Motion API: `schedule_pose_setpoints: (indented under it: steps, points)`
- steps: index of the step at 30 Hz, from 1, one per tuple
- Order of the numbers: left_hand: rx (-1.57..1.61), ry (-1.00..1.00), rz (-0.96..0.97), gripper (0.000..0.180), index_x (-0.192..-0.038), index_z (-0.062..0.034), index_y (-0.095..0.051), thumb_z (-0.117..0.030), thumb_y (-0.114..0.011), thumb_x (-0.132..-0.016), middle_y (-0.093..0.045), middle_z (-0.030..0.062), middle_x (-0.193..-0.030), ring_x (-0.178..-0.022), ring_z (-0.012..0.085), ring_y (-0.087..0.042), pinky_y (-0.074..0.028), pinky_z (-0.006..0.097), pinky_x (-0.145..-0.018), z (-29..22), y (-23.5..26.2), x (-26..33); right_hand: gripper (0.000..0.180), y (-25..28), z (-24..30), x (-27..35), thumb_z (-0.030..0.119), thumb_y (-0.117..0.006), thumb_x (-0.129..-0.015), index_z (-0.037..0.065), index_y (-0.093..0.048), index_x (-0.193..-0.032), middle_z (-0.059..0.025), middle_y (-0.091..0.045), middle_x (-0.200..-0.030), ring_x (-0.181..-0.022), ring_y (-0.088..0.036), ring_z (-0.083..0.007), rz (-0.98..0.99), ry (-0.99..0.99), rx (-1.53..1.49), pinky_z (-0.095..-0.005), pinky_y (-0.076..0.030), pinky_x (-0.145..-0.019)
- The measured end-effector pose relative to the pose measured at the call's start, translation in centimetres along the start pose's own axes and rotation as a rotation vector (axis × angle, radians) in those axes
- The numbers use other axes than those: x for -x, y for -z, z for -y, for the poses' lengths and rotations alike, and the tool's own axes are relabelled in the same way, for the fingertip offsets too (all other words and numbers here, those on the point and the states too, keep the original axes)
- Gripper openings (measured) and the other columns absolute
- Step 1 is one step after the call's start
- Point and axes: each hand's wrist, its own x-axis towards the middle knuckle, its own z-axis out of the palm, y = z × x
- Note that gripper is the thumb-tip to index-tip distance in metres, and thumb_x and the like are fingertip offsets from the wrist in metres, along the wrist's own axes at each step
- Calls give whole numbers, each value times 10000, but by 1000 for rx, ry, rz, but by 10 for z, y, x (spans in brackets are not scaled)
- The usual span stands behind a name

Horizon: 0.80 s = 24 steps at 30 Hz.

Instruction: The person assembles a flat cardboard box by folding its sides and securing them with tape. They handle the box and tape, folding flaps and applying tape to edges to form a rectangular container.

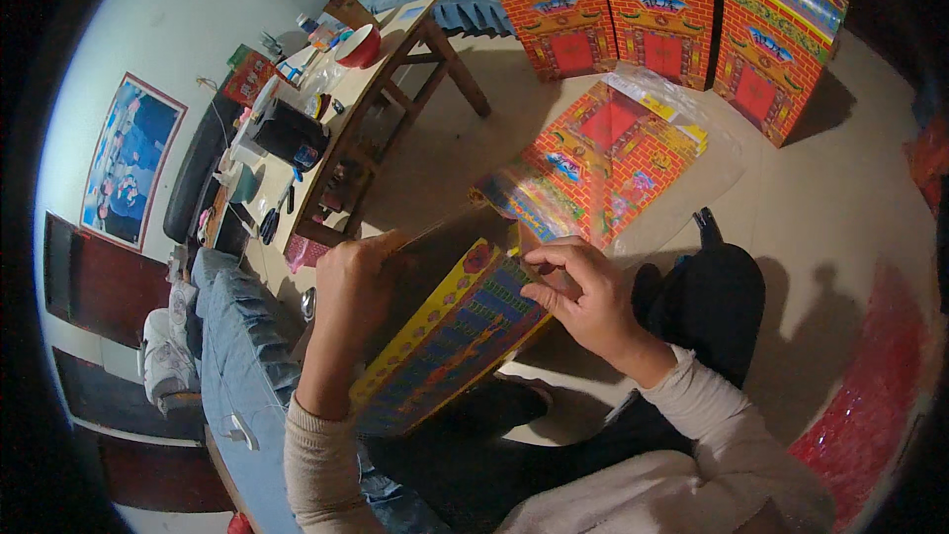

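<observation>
Over my lap is a partly folded printed cardboard box (455, 331), tilted, its yellow-edged panel patterned in blue, red and green. My left hand (358, 282) is closed at the box's left upper edge, its fingertips hidden behind the hand. At the upper right corner, my right hand (583, 297) pinches the box's edge between thumb and fingers. Beyond my hands, a stack of flat printed cardboard sheets (647, 173) lies on the floor, partly in clear plastic wrap (727, 153). The lower part of the box I hold is shaded and partly hidden by my left arm.
Three upright brick-patterned boxes (660, 15) stand at the back right. A wooden table (395, 35) at the left carries a red bowl (358, 46), a black container (289, 132) and small items. Blue quilted seating (242, 336) is at my left; red plastic (870, 405) lies at the right.
</observation>
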Motion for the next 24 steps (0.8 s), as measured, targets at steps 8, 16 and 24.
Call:
schedule_pose_setpoints:
  steps: [8,16,24]
  points:
    - [16,35,8,190,-1038,-63,-761,-63,-742,-849,-757,161,-923,-850,349,-744,-579,396,-736,7,-10,-15,431,0,-2,13,88,-803,-838,50,-616,-1225,-129,-663,-1157,-966,-679,-302,-61,-27,53,-380,-547,-811]
    - [62,-119,-461,380,-1190,-97,-681,-101,-783,-823,-655,144,-1235,-1160,350,-619,-491,434,-947,-16,-35,-20,434,-1,-18,1,-12,-758,-847,44,-614,-1253,-104,-654,-1044,-848,-686,-200,-59,-51,-72,-311,-569,-712]
    - [51,-135,-140,519,-1176,-111,-701,-169,-883,-694,-678,100,-1095,-1032,336,-632,-489,434,-898,-55,-55,-2,440,0,-32,-10,-27,-732,-870,45,-598,-1284,-109,-621,-1063,-928,-672,-194,35,-49,-170,-294,-576,-729]
